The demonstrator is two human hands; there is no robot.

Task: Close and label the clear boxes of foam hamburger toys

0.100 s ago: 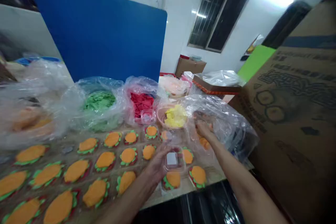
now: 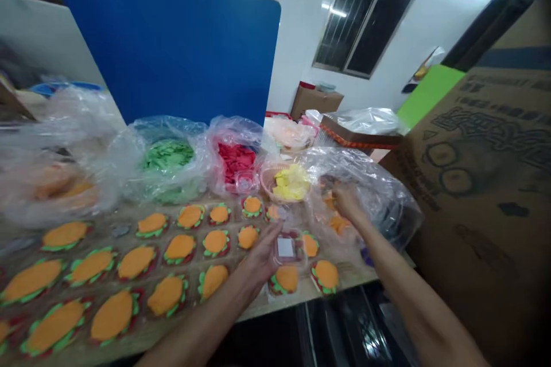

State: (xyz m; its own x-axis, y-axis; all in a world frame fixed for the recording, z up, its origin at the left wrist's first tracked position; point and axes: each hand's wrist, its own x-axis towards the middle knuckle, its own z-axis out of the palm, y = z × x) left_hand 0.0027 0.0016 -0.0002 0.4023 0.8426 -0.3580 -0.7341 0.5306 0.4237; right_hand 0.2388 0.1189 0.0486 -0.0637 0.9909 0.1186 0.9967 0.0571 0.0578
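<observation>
Looking down at the table (image 2: 297,298), I see my left hand (image 2: 258,261) near its front edge, fingers curled round a small clear box (image 2: 287,249) with a white square showing on top; the grasp is loose-looking but the fingers are on it. The box sits above the front rows of toy burgers (image 2: 172,249), just beside one at the table's edge (image 2: 326,275).

My right hand (image 2: 348,202) is farther back and to the right, pushed into a clear bag (image 2: 383,195) that holds orange pieces (image 2: 338,222). The plastic and blur hide the fingertips, so I cannot tell whether they are pinched on a piece or slack.

The burgers lie in rows across the table, each an orange round on green and red layers. Behind them stand more bags: one with green pieces (image 2: 169,156), one with red pieces (image 2: 235,159), and a pink basket (image 2: 269,180) of yellow pieces (image 2: 291,180). A blue panel (image 2: 172,40) rises behind the bags. A big carton (image 2: 486,183) fills the right side, just beside the clear bag.
</observation>
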